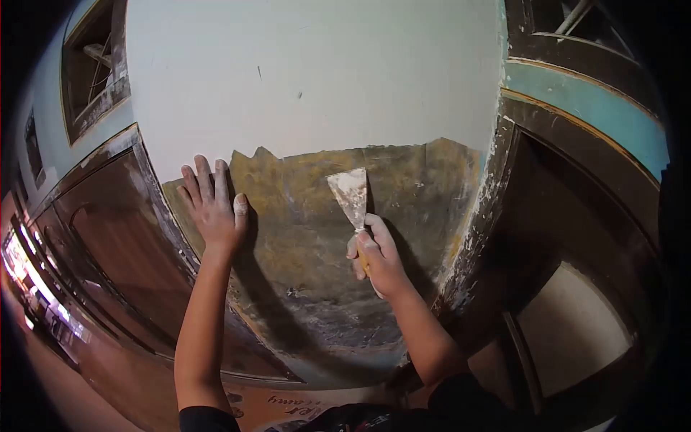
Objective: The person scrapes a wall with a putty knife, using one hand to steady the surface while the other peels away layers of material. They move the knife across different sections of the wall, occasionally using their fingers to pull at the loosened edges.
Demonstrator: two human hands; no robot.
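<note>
My left hand (214, 209) lies against the wall with its fingers stretched upward and the thumb apart. It overlaps the ragged border between the white upper coat (317, 72) and the bare, yellow-brown patch (302, 194) below. In my right hand (383, 258) is a putty knife (351, 194), gripped by its yellowish handle. Its wide metal blade points up, smeared with whitish residue, in front of the brown patch and below the border. Pale dust coats the fingers of both hands.
A brown wooden door (137, 230) stands to the left, and a dark doorway (576, 209) with a flaking frame is to the right. A light panel (576, 327) leans at lower right. Printed cardboard (288, 410) lies on the floor below.
</note>
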